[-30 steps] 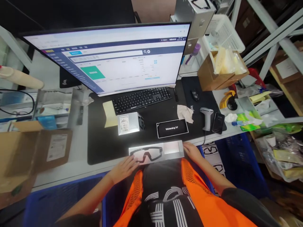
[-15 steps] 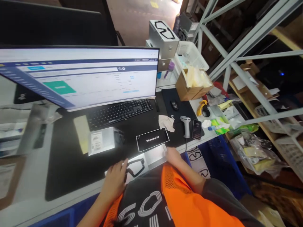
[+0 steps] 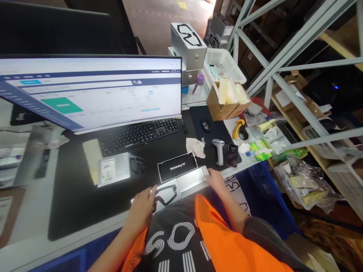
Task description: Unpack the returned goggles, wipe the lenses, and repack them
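Note:
A long silver box (image 3: 181,187) printed with a black goggle outline lies at the near edge of the black desk mat (image 3: 79,196). My left hand (image 3: 143,209) rests flat on its left end, fingers stretched out. My right hand (image 3: 216,179) grips its right end, fingers curled round the corner. A black "Wakening" card (image 3: 177,167) lies just behind the box. Further left sits a smaller silver box (image 3: 113,169) with a white label.
A wide monitor (image 3: 90,90) and keyboard (image 3: 138,134) fill the back. To the right lie a cloth (image 3: 195,146), mouse (image 3: 205,125), barcode scanner (image 3: 219,148), phone (image 3: 232,155) and a cardboard box (image 3: 224,102). Metal shelving (image 3: 283,83) stands at right; blue crates (image 3: 261,196) sit below.
The view has swung to the right, showing more shelving. Both hands have stayed on the ends of the long silver box.

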{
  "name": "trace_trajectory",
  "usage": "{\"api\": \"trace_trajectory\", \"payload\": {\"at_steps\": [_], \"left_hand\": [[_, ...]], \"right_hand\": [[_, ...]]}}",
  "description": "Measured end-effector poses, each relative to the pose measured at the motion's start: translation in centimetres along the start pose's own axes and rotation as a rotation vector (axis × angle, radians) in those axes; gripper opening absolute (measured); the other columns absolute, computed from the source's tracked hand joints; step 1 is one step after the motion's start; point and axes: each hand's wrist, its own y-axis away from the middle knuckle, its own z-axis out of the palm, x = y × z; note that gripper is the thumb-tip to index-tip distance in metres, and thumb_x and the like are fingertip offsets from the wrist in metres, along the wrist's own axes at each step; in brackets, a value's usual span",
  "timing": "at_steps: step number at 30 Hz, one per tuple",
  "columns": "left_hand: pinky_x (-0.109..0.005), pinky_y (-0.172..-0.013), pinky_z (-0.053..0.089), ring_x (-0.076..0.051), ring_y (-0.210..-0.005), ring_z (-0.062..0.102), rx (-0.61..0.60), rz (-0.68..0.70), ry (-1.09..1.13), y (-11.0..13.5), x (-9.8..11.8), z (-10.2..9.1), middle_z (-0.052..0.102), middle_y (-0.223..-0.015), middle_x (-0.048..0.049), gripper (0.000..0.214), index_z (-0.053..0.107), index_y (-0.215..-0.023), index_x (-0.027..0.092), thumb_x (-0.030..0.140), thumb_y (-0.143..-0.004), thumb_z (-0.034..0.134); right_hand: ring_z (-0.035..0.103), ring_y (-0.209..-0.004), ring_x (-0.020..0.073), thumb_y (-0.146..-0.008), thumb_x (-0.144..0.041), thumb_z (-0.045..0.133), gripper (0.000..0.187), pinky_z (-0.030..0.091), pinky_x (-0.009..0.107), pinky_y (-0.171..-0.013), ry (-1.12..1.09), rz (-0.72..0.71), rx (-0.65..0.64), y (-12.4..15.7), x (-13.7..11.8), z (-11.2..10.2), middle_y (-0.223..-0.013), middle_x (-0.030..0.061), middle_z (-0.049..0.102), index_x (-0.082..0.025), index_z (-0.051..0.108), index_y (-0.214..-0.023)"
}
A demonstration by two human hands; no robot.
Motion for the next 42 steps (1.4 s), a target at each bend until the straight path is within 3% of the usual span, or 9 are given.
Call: {"api": "trace_trajectory", "payload": {"at_steps": [5,8,11,17,22,28,32,36,42], "left_hand": [[-0.053,-0.104,0.042,-0.038,-0.12,0.052,-0.053,-0.06,0.121,0.4,-0.7,-1.1,0.053,-0.132,-0.0246,0.083,0.038,-0.145,0.007,0.003,-0.066,0.063],[-0.058,-0.112,0.036,-0.039,-0.135,0.041,-0.062,-0.053,0.264,-0.2,-0.8,-2.7,0.041,-0.148,-0.0221,0.085,0.033,-0.15,0.016,0.022,-0.074,0.071],[-0.054,-0.111,0.04,-0.036,-0.141,0.037,-0.013,-0.071,0.388,-2.4,-0.2,-3.5,0.033,-0.155,-0.0181,0.068,0.037,-0.149,0.022,0.035,-0.087,0.063],[-0.056,-0.109,0.041,-0.041,-0.14,0.037,0.106,-0.282,0.416,-7.9,2.9,-0.6,0.032,-0.154,-0.0249,0.068,0.044,-0.144,0.012,0.03,-0.083,0.068],[-0.058,-0.107,0.041,-0.042,-0.137,0.039,0.136,-0.369,0.432,-8.8,4.3,0.5,0.033,-0.153,-0.0258,0.076,0.037,-0.148,0.011,0.03,-0.081,0.068],[-0.054,-0.104,0.043,-0.041,-0.135,0.042,0.143,-0.428,0.431,-8.8,4.5,0.2,0.031,-0.154,-0.0248,0.09,0.027,-0.152,0.018,0.031,-0.077,0.074],[-0.05,-0.099,0.046,-0.038,-0.126,0.052,0.132,-0.455,0.42,-9.3,4.9,-0.5,0.038,-0.15,-0.0216,0.095,0.026,-0.153,0.024,0.027,-0.074,0.079],[-0.056,-0.106,0.038,-0.04,-0.127,0.051,0.158,-0.488,0.4,-9.3,5.0,-1.6,0.042,-0.147,-0.0215,0.103,0.02,-0.155,0.023,0.028,-0.072,0.082],[-0.059,-0.115,0.029,-0.041,-0.143,0.031,0.583,-0.323,0.264,-7.2,4.4,-4.2,0.025,-0.155,-0.0252,0.101,0.005,-0.153,0.021,0.041,-0.082,0.074]], "right_hand": [[0.052,-0.126,0.0282,-0.09,-0.024,0.06,0.05,0.043,0.038,-0.105,-0.023,-0.192,0.156,-0.2,-1.5,-1.9,-0.137,0.0169,0.055,-0.014,0.052,-0.138],[0.045,-0.132,0.0254,-0.098,-0.029,0.049,0.033,0.037,0.037,-0.112,-0.033,-0.315,0.215,-1.6,-3.5,-3.2,-0.14,0.0138,0.05,-0.017,0.062,-0.125],[0.048,-0.128,0.0292,-0.094,-0.031,0.056,0.025,0.041,0.04,-0.107,-0.011,-0.375,0.198,-3.7,-6.3,-3.0,-0.135,0.0154,0.053,-0.018,0.068,-0.113],[0.044,-0.13,0.0358,-0.086,-0.028,0.069,0.04,0.042,0.046,-0.103,0.027,-0.345,0.22,-5.3,-9.1,-1.6,-0.141,0.0214,0.044,-0.014,0.061,-0.123],[0.042,-0.131,0.0376,-0.084,-0.027,0.071,0.038,0.039,0.05,-0.104,0.005,-0.348,0.214,-4.7,-9.4,-1.0,-0.144,0.0217,0.04,-0.015,0.062,-0.119],[0.05,-0.118,0.0342,-0.082,-0.023,0.066,0.009,0.043,0.047,-0.099,-0.143,-0.398,0.232,-5.4,-10.7,-1.2,-0.124,0.0187,0.051,-0.016,0.062,-0.08],[0.053,-0.11,0.0277,-0.082,-0.022,0.061,0.017,0.043,0.042,-0.097,-0.28,-0.543,0.271,-3.6,-12.3,-3.3,-0.113,0.0126,0.056,-0.02,0.051,-0.069],[0.057,-0.095,0.0228,-0.088,-0.027,0.052,0.021,0.045,0.036,-0.089,-0.394,-0.645,0.305,-1.1,-12.8,-7.6,-0.096,0.0079,0.06,-0.022,0.045,-0.069],[0.059,-0.094,0.021,-0.091,-0.033,0.054,0.025,0.044,0.032,-0.085,-0.518,-0.728,0.237,0.8,-12.4,-13.2,-0.098,0.0057,0.064,-0.021,0.048,-0.07]]}}
